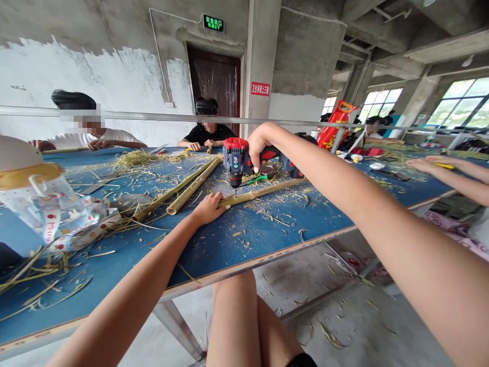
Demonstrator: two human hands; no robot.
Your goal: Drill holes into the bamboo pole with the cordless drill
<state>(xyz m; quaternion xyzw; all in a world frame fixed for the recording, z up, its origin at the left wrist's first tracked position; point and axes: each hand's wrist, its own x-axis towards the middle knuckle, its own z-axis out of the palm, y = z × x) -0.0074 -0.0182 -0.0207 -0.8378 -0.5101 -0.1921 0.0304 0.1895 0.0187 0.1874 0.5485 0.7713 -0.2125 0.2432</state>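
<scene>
My right hand (261,148) is wrapped round the handle of a red and dark grey cordless drill (236,159). The drill points straight down, its thin bit meeting a bamboo pole (263,191) that lies on the blue table (229,250). Just left of the bit, my left hand (208,208) grips the near end of that pole against the tabletop. Two more bamboo poles lie to the left, one a hollow tube (194,186) with its open end facing me. Behind the drill, a green-handled tool (256,180) rests among shavings.
A clear bottle with a yellow lid (28,176) and printed strap stands at the left. Bamboo shavings (135,158) litter the table. Co-workers sit across it, and another person's hands (431,165) are at the right. A metal rail (153,116) spans above the far side.
</scene>
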